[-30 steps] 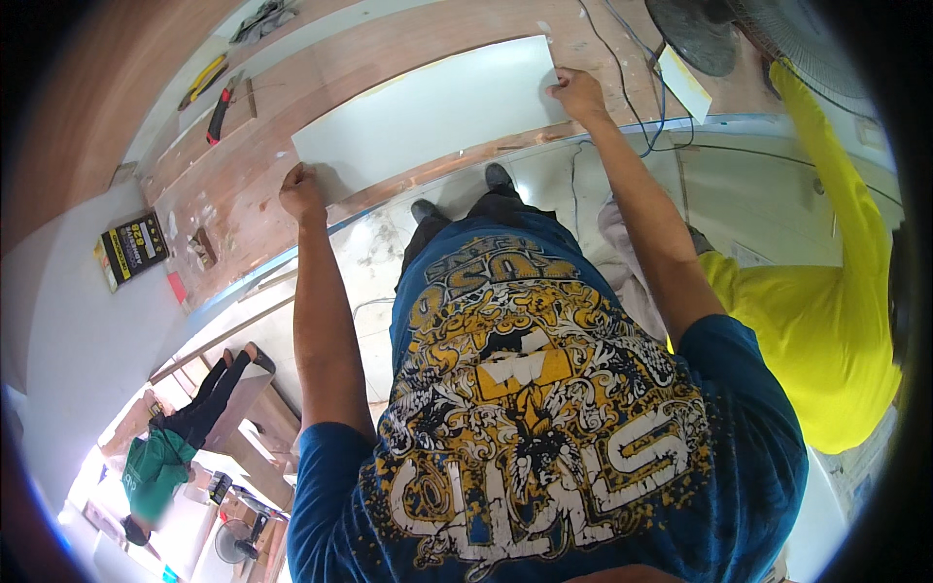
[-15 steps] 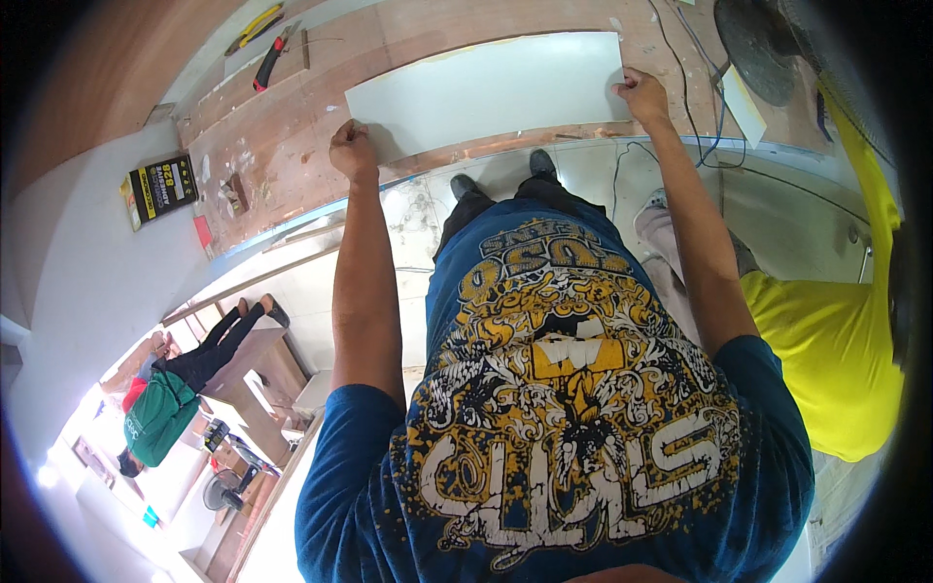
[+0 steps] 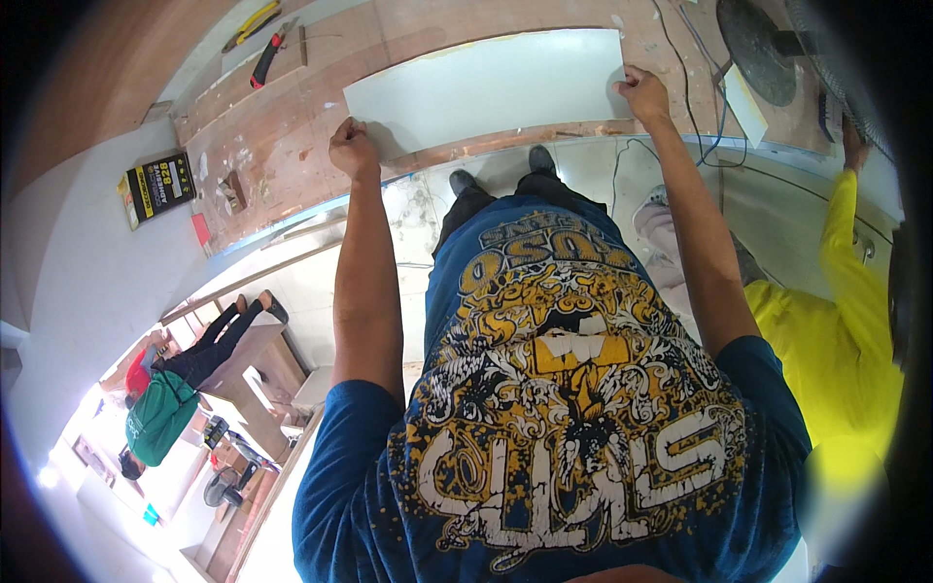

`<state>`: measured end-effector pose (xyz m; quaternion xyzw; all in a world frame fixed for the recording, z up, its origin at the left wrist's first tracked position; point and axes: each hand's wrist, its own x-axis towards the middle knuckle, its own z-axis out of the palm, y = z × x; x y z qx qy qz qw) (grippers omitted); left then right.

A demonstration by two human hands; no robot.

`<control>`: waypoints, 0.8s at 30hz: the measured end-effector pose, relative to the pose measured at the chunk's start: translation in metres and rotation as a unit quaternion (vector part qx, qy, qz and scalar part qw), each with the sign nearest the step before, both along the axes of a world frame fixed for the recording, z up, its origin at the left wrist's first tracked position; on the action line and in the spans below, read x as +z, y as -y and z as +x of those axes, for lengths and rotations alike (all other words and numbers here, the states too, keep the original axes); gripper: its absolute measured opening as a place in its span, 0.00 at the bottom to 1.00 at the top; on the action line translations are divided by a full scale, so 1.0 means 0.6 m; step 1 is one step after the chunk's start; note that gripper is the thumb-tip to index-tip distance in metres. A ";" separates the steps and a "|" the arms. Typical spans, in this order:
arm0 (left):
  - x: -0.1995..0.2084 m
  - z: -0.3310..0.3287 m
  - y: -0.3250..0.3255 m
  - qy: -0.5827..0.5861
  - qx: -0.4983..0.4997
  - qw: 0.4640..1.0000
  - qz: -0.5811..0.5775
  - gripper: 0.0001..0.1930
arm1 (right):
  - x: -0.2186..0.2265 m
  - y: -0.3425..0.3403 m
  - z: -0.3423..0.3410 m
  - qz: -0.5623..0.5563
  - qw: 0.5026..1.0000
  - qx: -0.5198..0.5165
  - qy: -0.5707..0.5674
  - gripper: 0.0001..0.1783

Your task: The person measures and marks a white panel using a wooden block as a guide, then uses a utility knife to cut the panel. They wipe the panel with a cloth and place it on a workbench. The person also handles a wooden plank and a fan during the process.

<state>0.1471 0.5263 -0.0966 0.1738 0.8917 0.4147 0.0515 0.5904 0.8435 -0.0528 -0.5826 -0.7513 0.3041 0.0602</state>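
A long white rectangular sheet [image 3: 491,92] lies along the wooden workbench [image 3: 262,160]. At its left end my left hand [image 3: 353,151] is closed, thumb and fingers pinching the lower corner. My right hand [image 3: 643,97] pinches the right edge between thumb and bent fingers. Both my arms are stretched forward. A thin yellowish line runs along the sheet's far edge.
On the bench are a red-black utility knife [image 3: 262,70], yellow-handled pliers [image 3: 251,27], cables [image 3: 721,121], a white offcut [image 3: 746,109] and a fan's dark base [image 3: 756,49]. A yellow-black pack [image 3: 157,189] sits left. A person in yellow [image 3: 826,330] is close on my right; another in green [image 3: 167,413] works far left.
The sheet and both my hands have hardly moved. On my right, the person in yellow has shifted, and their hand now shows beside the fan. The person in green has moved slightly.
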 end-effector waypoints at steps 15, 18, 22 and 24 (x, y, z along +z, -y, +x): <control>0.005 0.015 -0.012 -0.084 -0.021 0.995 -0.048 0.12 | -0.046 -0.003 0.026 0.052 0.998 -0.001 -0.033 0.30; 0.005 0.019 -0.009 -0.084 -0.016 0.995 -0.050 0.12 | -0.038 0.000 0.023 0.036 0.998 -0.010 -0.050 0.31; -0.003 0.022 -0.011 -0.099 -0.010 0.994 -0.041 0.13 | -0.030 0.001 0.022 0.023 0.998 -0.025 -0.054 0.31; -0.007 0.019 -0.011 -0.102 0.001 0.994 -0.046 0.13 | -0.026 0.002 0.019 0.016 0.998 -0.025 -0.063 0.31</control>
